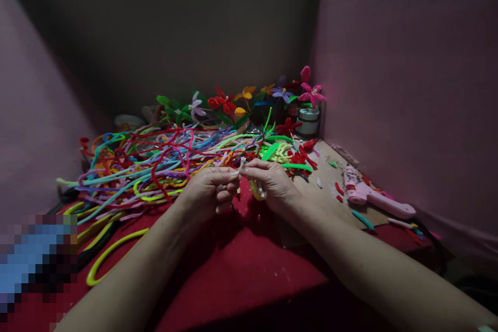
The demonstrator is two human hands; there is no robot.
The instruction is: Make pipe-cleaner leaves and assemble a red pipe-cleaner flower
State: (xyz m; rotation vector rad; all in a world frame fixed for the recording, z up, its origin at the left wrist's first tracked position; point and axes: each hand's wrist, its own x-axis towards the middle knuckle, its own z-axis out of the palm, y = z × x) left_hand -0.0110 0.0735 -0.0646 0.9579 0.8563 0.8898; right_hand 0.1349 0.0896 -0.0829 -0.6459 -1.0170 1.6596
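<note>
Over the red table cover, my left hand (219,185) and my right hand (271,182) meet at their fingertips. Both pinch a small whitish piece (241,162) whose tip sticks up between them. Under the fingers of my right hand hangs a yellow and white loop (257,190), possibly held in its palm. A large pile of coloured fuzzy stems (155,158) spreads behind and to the left of my hands. Red fuzzy pieces (299,157) and green strips (298,167) lie just beyond my right hand.
Fuzzy flowers (223,102) stand along the back, some near a grey jar (308,120). A pink tool (383,201) lies on a brown board (324,187) at the right, among scraps. The red table cover (249,275) extends toward the front edge. A blurred blue patch is at the lower left.
</note>
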